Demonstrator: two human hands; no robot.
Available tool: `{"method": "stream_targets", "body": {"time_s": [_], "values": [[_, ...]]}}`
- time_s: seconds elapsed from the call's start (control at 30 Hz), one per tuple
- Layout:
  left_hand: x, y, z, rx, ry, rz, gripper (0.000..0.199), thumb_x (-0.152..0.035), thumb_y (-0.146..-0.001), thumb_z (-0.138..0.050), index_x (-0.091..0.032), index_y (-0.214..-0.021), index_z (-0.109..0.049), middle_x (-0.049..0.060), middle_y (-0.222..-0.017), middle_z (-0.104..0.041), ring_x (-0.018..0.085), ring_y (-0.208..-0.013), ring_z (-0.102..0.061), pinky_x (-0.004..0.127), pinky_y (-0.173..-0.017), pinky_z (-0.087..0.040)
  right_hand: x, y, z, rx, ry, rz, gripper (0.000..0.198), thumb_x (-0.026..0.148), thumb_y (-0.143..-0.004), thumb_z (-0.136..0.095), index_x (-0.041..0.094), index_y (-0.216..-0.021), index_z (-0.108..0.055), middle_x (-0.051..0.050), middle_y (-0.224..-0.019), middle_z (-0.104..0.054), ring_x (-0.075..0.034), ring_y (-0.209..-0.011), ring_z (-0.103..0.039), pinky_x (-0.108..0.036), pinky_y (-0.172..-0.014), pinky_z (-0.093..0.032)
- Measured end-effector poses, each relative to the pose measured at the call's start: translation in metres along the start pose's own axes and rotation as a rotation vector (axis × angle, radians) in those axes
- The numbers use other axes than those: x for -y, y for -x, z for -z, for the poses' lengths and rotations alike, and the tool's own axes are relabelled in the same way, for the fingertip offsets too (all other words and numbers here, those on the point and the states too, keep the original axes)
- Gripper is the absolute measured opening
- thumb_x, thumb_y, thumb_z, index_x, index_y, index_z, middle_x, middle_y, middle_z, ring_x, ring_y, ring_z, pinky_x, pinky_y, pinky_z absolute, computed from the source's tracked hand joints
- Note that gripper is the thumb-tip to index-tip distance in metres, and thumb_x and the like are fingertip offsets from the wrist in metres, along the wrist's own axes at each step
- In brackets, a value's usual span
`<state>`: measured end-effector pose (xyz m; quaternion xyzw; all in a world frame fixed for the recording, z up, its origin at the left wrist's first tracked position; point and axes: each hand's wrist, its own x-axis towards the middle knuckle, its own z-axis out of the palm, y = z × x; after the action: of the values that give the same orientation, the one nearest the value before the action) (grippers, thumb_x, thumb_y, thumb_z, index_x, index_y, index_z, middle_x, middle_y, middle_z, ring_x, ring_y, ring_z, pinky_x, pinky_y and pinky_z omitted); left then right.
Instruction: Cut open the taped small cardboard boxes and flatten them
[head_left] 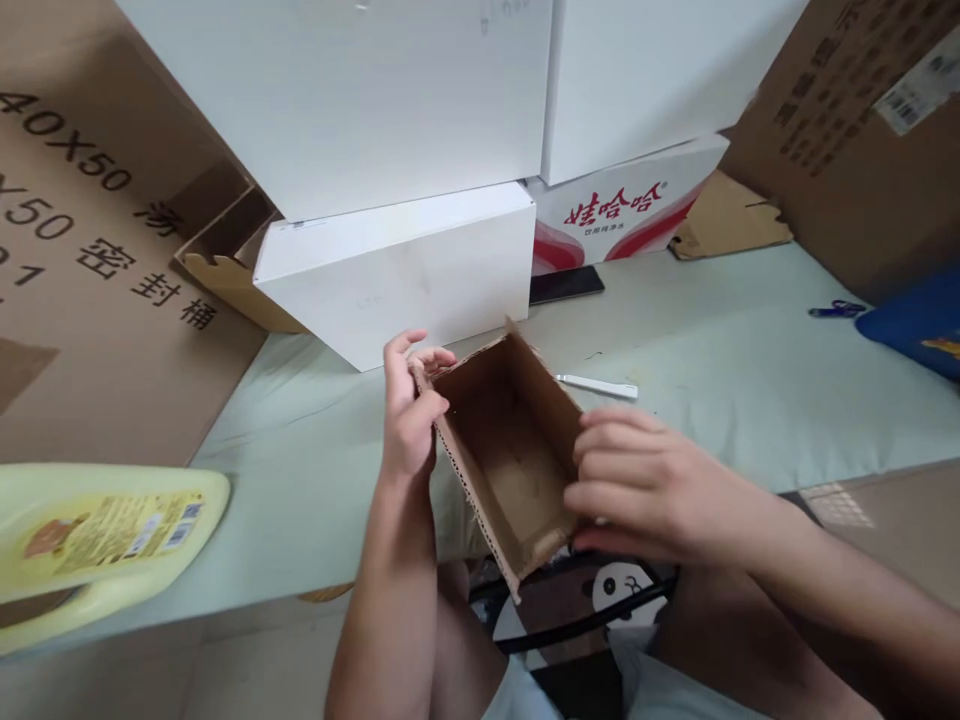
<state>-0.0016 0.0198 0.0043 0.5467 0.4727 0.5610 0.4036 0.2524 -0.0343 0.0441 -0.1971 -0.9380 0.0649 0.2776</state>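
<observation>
Forearms point(397, 610) nearest the camera, both bare. Holding an open box point(517, 470) tilted over the near edge of the desk point(750, 370), pinching its far-left rim between thumb and fingers of the left hand point(411, 405); at the right wall, right hand point(645, 485) with fingers close together, impossible to tell if gripping. Could tear the raw rim by squeezing hard, drop the box through a slipping pinch, or bump the white tool point(600, 386) just beyond by swinging forward.

Wears pale blue-grey cloth point(679, 692) at bottom centre; shows bare left hand point(411, 412) and right hand point(645, 485) near mid-frame, bare forearms point(394, 590) and legs point(463, 640) below.
</observation>
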Motion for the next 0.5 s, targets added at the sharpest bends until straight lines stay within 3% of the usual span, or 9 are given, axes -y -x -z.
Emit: {"method": "stream_targets", "body": {"time_s": [0.03,0.1,0.17,0.23,0.3,0.4,0.5], "values": [[0.003,-0.001,0.002,0.007,0.012,-0.012,0.052,-0.030,-0.075,-0.065,-0.030,-0.125,-0.053,0.004,-0.101,-0.067,0.024,-0.103,-0.067,0.043,-0.097,-0.055,-0.010,0.005,-0.003,-0.076,0.029,-0.077,0.014,0.033,-0.102,-0.063,0.020,-0.099,-0.067,-0.005,-0.094,-0.066,-0.022,-0.106,-0.062,-0.041,-0.106,-0.045],[0.008,-0.003,0.002,-0.020,-0.059,-0.038,0.045,-0.041,-0.083,-0.069,-0.028,-0.123,-0.054,0.003,-0.096,-0.066,0.021,-0.097,-0.067,0.039,-0.093,-0.055,-0.027,0.013,-0.012,-0.265,0.070,-0.252,0.024,0.029,-0.096,-0.071,0.023,-0.119,-0.065,-0.012,-0.120,-0.062,-0.028,-0.129,-0.056,-0.045,-0.106,-0.048],[0.014,-0.003,-0.003,-0.057,-0.191,-0.073,0.051,-0.056,-0.088,-0.070,-0.027,-0.127,-0.055,0.004,-0.100,-0.066,0.020,-0.094,-0.066,0.037,-0.091,-0.055,-0.039,0.017,-0.020,-0.394,-0.016,-0.376,0.042,0.029,-0.093,-0.074,0.026,-0.132,-0.057,-0.015,-0.128,-0.058,-0.028,-0.124,-0.059,-0.043,-0.095,-0.056],[0.019,-0.003,-0.009,-0.082,-0.332,-0.145,0.065,-0.066,-0.087,-0.072,-0.027,-0.135,-0.054,0.007,-0.113,-0.065,0.022,-0.103,-0.066,0.038,-0.096,-0.054,-0.044,0.018,-0.023,-0.363,-0.207,-0.370,0.048,0.040,-0.095,-0.071,0.026,-0.137,-0.052,-0.013,-0.121,-0.064,-0.025,-0.108,-0.067,-0.039,-0.086,-0.059],[0.022,-0.003,-0.011,-0.068,-0.480,-0.260,0.067,-0.068,-0.088,-0.070,-0.028,-0.140,-0.056,0.012,-0.133,-0.060,0.027,-0.125,-0.060,0.044,-0.109,-0.050,-0.045,0.019,-0.021,-0.228,-0.418,-0.281,0.046,0.052,-0.100,-0.060,0.025,-0.136,-0.054,-0.011,-0.117,-0.071,-0.025,-0.104,-0.071,-0.040,-0.090,-0.059],[0.022,-0.004,-0.006,0.091,-0.661,-0.371,0.043,-0.058,-0.099,-0.059,-0.029,-0.128,-0.072,0.012,-0.154,-0.050,0.031,-0.144,-0.048,0.051,-0.122,-0.038,-0.046,0.024,-0.021,-0.134,-0.614,-0.243,0.043,0.055,-0.106,-0.047,0.025,-0.134,-0.060,-0.012,-0.128,-0.073,-0.028,-0.127,-0.067,-0.044,-0.109,-0.052],[0.022,-0.007,0.008,0.172,-0.652,-0.328,0.037,-0.052,-0.101,-0.055,-0.028,-0.115,-0.081,0.009,-0.150,-0.057,0.030,-0.139,-0.055,0.049,-0.121,-0.040,-0.054,0.037,-0.035,-0.263,-0.720,-0.383,0.043,0.056,-0.105,-0.047,0.029,-0.137,-0.059,-0.011,-0.146,-0.064,-0.030,-0.145,-0.053,-0.049,-0.120,-0.043]]}}
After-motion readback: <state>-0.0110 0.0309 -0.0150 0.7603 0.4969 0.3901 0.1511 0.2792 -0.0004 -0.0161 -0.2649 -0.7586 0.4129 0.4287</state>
